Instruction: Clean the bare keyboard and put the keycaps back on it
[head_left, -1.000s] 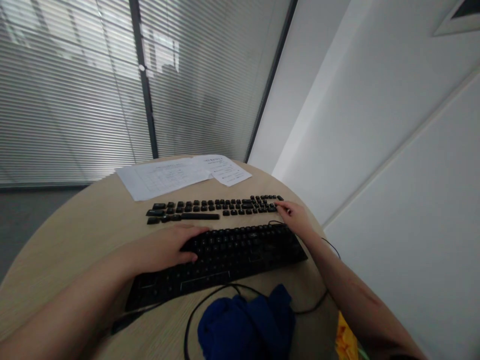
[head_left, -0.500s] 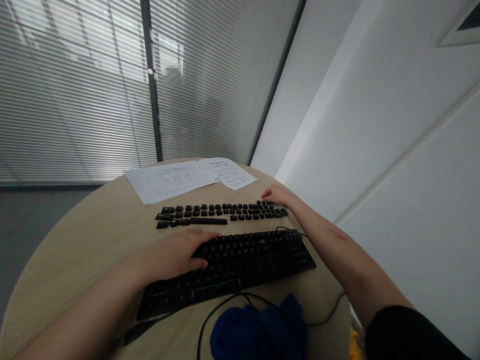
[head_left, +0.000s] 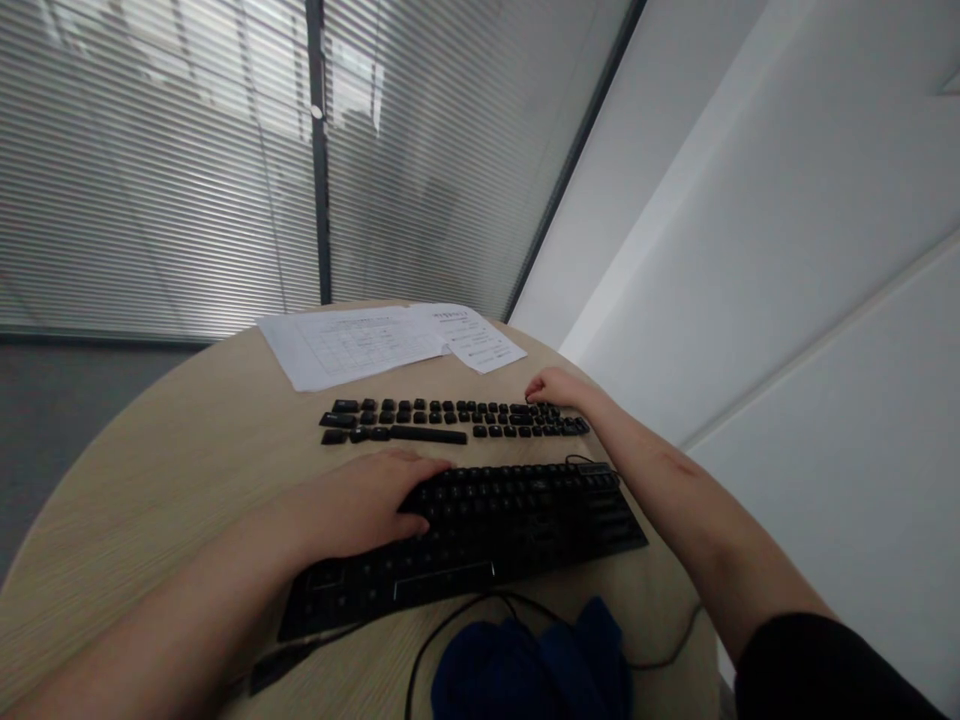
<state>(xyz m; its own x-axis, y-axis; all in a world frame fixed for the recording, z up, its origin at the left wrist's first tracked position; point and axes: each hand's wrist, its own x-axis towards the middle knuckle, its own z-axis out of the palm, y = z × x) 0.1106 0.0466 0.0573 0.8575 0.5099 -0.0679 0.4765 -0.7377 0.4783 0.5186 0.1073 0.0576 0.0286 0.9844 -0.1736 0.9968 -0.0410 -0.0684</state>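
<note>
A black keyboard (head_left: 517, 545) lies slightly tilted across the table in front of me; its lower half shows bare key positions. My left hand (head_left: 375, 500) rests flat on its left part, thumb on the keys and index finger along the far edge, the two spread apart. Behind the keyboard, loose black keycaps (head_left: 435, 417) are laid out in rows, with a long space bar keycap (head_left: 427, 434) in the nearest row. My right hand (head_left: 555, 388) is at the far right end of these rows, fingers curled together and pointing down. Whatever its fingertips hold is too small to make out.
Printed paper sheets (head_left: 360, 345) lie at the back of the round wooden table (head_left: 172, 440). A dark blue cloth (head_left: 525, 665) and a black cable (head_left: 442, 625) lie near the front edge. A white wall (head_left: 787, 250) stands close on the right.
The camera view has shifted a little, so everything on the table appears further right. My right hand stays by the right-end keycaps, its fingers curled slightly more. My left hand keeps its place on the keyboard.
</note>
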